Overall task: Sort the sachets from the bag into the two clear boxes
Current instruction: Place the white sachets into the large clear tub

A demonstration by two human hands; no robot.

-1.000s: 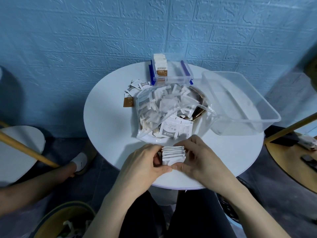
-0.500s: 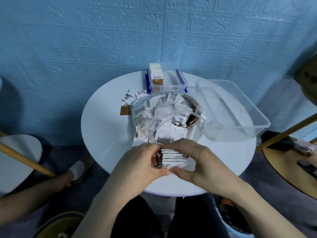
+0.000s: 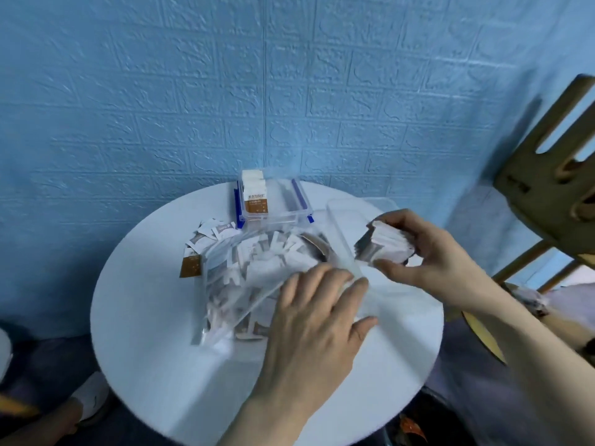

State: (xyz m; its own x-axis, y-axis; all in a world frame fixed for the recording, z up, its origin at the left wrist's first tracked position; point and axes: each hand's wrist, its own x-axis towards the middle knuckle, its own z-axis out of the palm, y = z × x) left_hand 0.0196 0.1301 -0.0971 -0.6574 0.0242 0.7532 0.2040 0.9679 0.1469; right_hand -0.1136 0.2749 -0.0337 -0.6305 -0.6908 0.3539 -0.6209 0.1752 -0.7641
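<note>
Head camera: we held a stack of sachets point(image 3: 388, 244) pinched in our right hand point(image 3: 425, 252) over the large clear box point(image 3: 346, 220), right of the bag point(image 3: 254, 278). Our left hand point(image 3: 318, 313) lay spread on the bag's near edge. Behind the bag stood the small blue-latched box point(image 3: 283, 201) on the round table point(image 3: 154, 333).

Right hand point(image 3: 428, 252) grips sachet stack point(image 3: 384, 244); left hand point(image 3: 317, 312) rests on bag point(image 3: 244, 272).

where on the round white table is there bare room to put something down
Bare patches: the left side of the round white table, bordered by the clear plastic bag of sachets, and the near edge on either side of the left hand. Crowded: centre, back by the small blue-latched clear box, right by the large clear box.
</note>
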